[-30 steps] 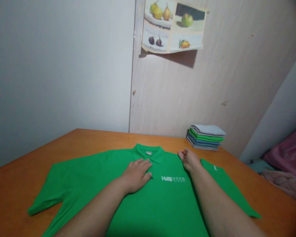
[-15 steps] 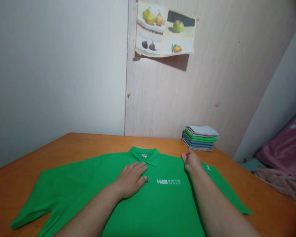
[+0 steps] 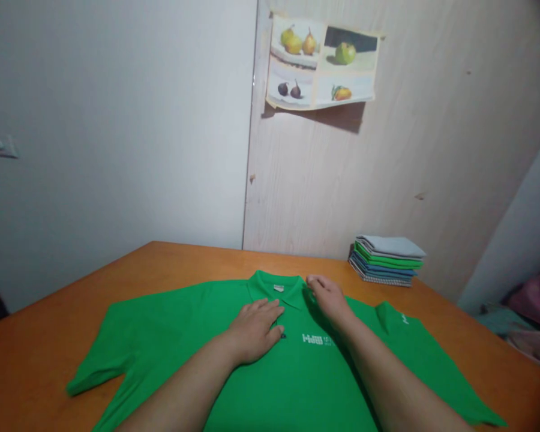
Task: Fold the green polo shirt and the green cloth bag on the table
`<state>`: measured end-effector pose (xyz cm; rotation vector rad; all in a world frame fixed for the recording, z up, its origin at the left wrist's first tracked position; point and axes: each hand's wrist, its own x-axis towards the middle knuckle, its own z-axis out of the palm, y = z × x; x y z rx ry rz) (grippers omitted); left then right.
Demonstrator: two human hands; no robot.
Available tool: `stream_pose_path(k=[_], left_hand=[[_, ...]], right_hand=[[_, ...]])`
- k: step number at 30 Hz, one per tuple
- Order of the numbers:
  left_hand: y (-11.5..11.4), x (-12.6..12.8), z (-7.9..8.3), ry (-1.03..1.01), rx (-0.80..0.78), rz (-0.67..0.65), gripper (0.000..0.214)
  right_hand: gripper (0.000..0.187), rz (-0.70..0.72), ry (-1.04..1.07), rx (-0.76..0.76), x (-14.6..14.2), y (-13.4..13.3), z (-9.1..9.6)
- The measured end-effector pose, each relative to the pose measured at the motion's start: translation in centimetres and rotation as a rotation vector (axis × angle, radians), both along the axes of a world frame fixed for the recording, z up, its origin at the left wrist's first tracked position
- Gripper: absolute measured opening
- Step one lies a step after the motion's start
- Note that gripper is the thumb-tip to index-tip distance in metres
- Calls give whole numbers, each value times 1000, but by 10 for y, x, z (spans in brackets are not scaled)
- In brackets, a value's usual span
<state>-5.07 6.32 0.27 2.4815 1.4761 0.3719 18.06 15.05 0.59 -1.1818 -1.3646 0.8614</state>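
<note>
A green polo shirt (image 3: 279,390) lies spread out face up, its collar at the far side and white lettering on the chest. My left hand (image 3: 257,330) rests flat on the front placket just below the collar, fingers stretched out. Beside the collar's right edge is my right hand (image 3: 328,297), its fingers curled closed and a dark shadow on the cloth under it. Whether any fabric is between those fingertips is hidden. The right sleeve (image 3: 436,354) has a raised fold near the shoulder; the left sleeve (image 3: 103,345) lies out to the side.
A stack of folded clothes (image 3: 389,261), grey on top, sits at the back right of the orange-brown table (image 3: 193,258). Behind it stands a wall with a fruit picture sheet (image 3: 321,63). Pink cloth (image 3: 535,306) lies beyond the table's right edge.
My right hand has moved left from the shirt's right shoulder to beside the collar. A fold now shows at that shoulder. The left hand stays on the placket; the view has shifted left.
</note>
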Motion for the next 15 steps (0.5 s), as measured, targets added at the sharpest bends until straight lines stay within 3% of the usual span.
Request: stream_pose_path(k=[5, 9, 15], left_hand=[[2, -2, -1, -54, 85, -3, 48], [3, -4, 6, -51, 170, 99, 30], [4, -7, 8, -8, 164, 235, 30]], right_hand=[[14, 158, -345, 129, -26, -23, -3], [22, 210, -750, 234, -30, -27, -11], [22, 212, -868, 237, -29, -24, -14]])
